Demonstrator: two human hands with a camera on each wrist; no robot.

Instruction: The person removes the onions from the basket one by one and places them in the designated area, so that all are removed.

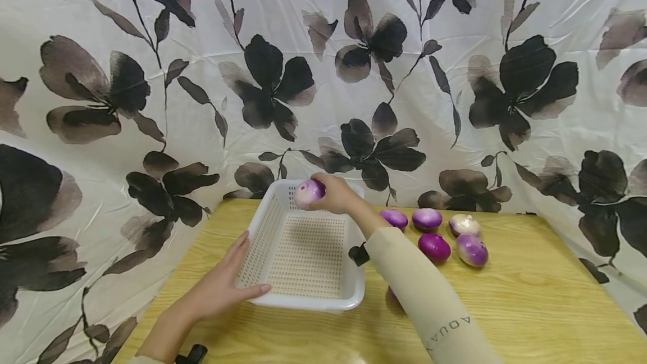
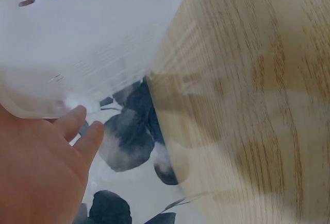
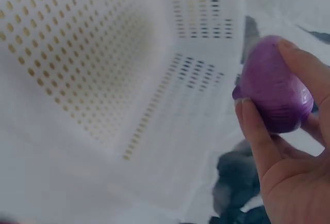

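A purple onion (image 1: 308,193) is held in my right hand (image 1: 335,195) over the far end of a white perforated plastic basket (image 1: 253,263). In the right wrist view, the fingers and thumb pinch the onion (image 3: 273,90) beside the basket's slotted wall (image 3: 198,105). My left hand (image 1: 222,282) rests on the basket's near left corner, its thumb lying across the front rim and its fingers spread along the left side. From the left wrist, two of its fingers (image 2: 88,140) show fairly straight by the basket rim; the others are hidden.
Several onions lie on the wooden table (image 1: 531,296) to the right, among them a dark purple onion (image 1: 434,248) and a pale peeled-looking onion (image 1: 464,224). Another onion (image 1: 392,293) is partly hidden by the right sleeve (image 1: 419,291). A floral cloth (image 1: 313,145) hangs behind.
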